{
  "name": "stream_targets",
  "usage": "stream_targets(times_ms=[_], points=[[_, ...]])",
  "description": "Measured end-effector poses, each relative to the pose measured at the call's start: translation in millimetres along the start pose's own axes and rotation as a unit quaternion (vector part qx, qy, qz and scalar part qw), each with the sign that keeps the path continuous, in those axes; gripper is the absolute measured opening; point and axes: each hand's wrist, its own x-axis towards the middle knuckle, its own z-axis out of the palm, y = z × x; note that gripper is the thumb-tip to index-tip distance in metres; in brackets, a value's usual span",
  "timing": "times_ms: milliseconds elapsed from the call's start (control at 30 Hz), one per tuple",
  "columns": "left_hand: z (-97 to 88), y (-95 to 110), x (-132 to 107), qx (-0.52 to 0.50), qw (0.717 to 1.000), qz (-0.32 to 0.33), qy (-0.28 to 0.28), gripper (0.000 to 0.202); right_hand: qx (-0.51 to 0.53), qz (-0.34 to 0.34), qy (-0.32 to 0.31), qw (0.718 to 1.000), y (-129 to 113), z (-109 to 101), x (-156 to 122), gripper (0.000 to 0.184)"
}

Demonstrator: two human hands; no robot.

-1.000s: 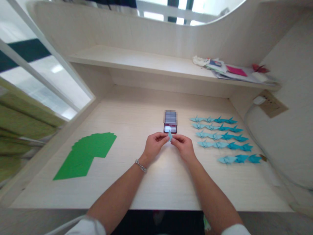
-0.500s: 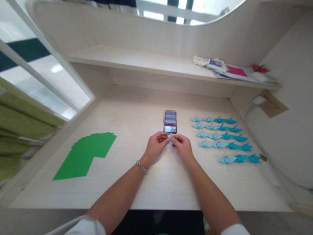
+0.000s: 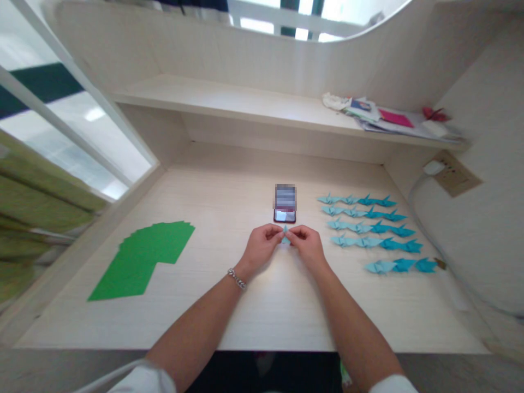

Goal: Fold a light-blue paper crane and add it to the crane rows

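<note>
— Gripping what?
— A small pale-blue folded paper (image 3: 285, 230) between left hand (image 3: 261, 242) and right hand (image 3: 307, 242), fingers (image 3: 271, 227) pinching from either side, probably for even control.
— And just beyond the fingers?
— A phone (image 3: 285, 204), flat on the surface (image 3: 229, 191), perhaps for ready viewing.
— Why blue folded figures (image 3: 360, 227) to the right of the fingers?
— Lined in rows, likely for safety from crushing.
— And well left?
— Green sheets (image 3: 143, 251), overlapping, apparently for easy separating.

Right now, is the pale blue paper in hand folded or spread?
Folded: the pale blue paper shows as a small pointed piece between the left hand and right hand.
</note>
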Motion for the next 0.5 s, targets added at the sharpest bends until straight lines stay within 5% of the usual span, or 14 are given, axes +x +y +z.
stream_targets(times_ms=[333,500], points=[[6.2,2.8,-4.2,-0.025,0.998,-0.01,-0.056,0.018,-0.031,-0.022,0.035,0.999,0.9,-2.9,0.8,0.021],[7.3,0.2,-4.2,-0.069,0.994,-0.036,-0.071,0.021,0.006,0.0,0.004,1.0,0.3,-3.3,0.5,0.022]])
